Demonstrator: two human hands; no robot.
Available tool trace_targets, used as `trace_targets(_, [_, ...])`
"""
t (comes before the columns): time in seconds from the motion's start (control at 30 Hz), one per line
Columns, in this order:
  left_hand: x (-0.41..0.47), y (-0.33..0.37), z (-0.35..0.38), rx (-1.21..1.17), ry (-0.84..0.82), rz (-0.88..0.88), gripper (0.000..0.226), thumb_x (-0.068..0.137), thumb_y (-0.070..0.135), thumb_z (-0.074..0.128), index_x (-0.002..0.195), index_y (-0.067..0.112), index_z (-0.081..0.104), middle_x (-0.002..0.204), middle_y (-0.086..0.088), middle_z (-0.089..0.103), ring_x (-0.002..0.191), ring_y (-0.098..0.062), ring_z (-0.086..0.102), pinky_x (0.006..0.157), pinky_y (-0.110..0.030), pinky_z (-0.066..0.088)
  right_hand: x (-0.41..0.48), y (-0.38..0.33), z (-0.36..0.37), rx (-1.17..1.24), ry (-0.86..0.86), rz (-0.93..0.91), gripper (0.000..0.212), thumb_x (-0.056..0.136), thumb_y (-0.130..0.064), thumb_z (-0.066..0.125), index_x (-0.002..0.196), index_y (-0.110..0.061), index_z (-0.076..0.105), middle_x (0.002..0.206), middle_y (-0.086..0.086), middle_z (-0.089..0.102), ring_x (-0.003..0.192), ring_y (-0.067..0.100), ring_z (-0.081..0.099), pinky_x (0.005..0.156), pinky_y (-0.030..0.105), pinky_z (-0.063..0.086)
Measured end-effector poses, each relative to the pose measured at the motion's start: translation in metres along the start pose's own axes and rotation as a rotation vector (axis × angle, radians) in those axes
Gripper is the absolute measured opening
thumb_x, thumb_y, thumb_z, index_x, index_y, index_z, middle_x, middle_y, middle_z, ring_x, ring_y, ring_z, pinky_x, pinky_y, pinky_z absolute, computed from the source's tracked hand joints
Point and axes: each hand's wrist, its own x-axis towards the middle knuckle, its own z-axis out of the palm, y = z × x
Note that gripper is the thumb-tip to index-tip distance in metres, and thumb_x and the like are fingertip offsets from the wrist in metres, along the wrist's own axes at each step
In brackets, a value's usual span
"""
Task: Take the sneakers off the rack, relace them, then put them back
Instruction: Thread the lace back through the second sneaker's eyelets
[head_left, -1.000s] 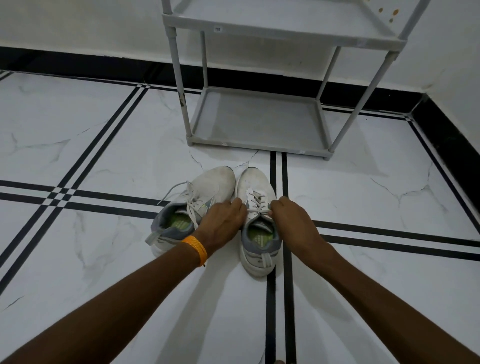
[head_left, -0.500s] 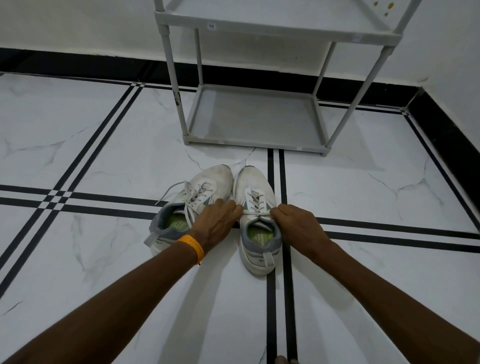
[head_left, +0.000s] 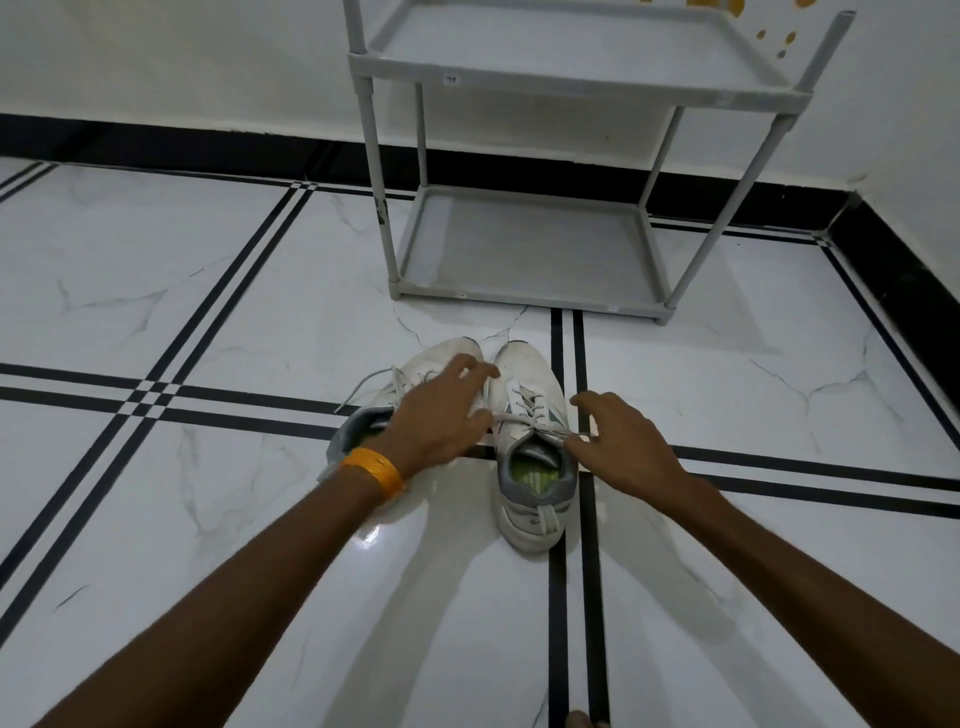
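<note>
The right sneaker sits on the floor in front of the gray rack, touching the left sneaker. Half a second ago both hands pinched its lace tight; now the fingers have spread, so the knot looks done (a guess). The left hand hangs loose over the other shoe, whose lace trails untied, and the right hand only brushes the lace end. Two sneakers, two hands, one rack with two bare shelves, one orange wristband
</note>
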Motion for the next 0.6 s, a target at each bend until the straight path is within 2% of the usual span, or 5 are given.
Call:
trace_targets(0.13, [-0.013,-0.061,-0.069,0.043,-0.243,-0.306,0.078,0.06,0.058,0.054,0.132,0.029,0.046,0.111,-0.005,0.058,0.097,-0.022,0.055,0.078,-0.032,0.041,-0.002,-0.008,0.002,0.263,-0.325,0.284,0.051,0.079,-0.044,0.068,0.118,-0.018,0.045,0.106,0.01,0.064,0.075,0.024,0.069,0.056,0.031,0.057])
trace_targets(0.23, [-0.03,-0.091,-0.069,0.162,-0.444,-0.512,0.077,0.062,0.055,0.059,0.13,0.021,0.048,0.123,-0.01,0.062,0.102,-0.027,0.056,0.083,-0.032,0.044,0.001,-0.01,0.018,0.254,-0.251,0.294,0.041,0.083,-0.035,0.066,0.111,-0.01,0.051,0.102,0.015,0.065,0.074,0.026,0.067,0.063,0.038,0.061])
trace_targets(0.33, [-0.031,-0.091,-0.039,0.073,-0.383,-0.5,0.05,0.071,0.044,0.045,0.108,0.014,0.056,0.106,-0.016,0.068,0.089,-0.032,0.063,0.074,-0.033,0.05,0.003,-0.015,0.035,0.233,-0.163,0.257,0.036,0.087,-0.031,0.061,0.112,-0.007,0.052,0.103,0.016,0.064,0.083,0.031,0.066,0.07,0.041,0.059])
trace_targets(0.43, [-0.022,-0.067,-0.013,-0.165,-0.312,-0.517,0.023,0.091,0.028,0.048,0.1,0.007,0.048,0.083,-0.013,0.063,0.056,-0.024,0.06,0.044,-0.026,0.046,0.002,-0.019,0.046,0.273,-0.135,0.208,0.03,0.092,-0.026,0.056,0.114,-0.007,0.053,0.101,0.013,0.063,0.084,0.031,0.066,0.071,0.041,0.057])
trace_targets(0.6, [-0.012,-0.05,0.021,-0.134,-0.108,-0.388,0.013,0.095,0.018,0.043,0.089,0.008,0.039,0.078,-0.022,0.064,0.061,-0.032,0.056,0.057,-0.036,0.042,0.005,-0.001,0.045,0.197,-0.028,0.092,0.024,0.093,-0.014,0.051,0.114,-0.004,0.054,0.106,0.018,0.066,0.094,0.034,0.063,0.077,0.036,0.05])
